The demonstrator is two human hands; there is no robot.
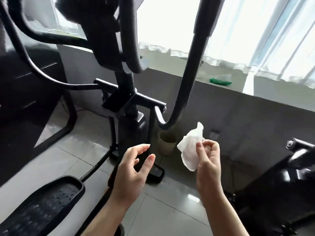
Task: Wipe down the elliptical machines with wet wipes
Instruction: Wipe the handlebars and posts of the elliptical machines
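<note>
Leftmost, low in the view, a black studded pedal [49, 198] of the elliptical machine [127, 92] hangs above the grey tiled floor [81, 160], its rod running up toward the machine's central column. Just right of it the left hand [132, 172] hovers in front of the column's base, fingers spread and loosely bent, gripping nothing. Behind the gap between the hands a pale cup-like container [166, 143] stands on the floor at the foot of the wall. Next, a crumpled white wet wipe [190, 149] is pinched by the fingertips of the right hand [208, 162], held in the air below the curved handlebar arm [188, 70] and touching no part of the machine. Farthest right, a second black machine [279, 183] shows partly.
</note>
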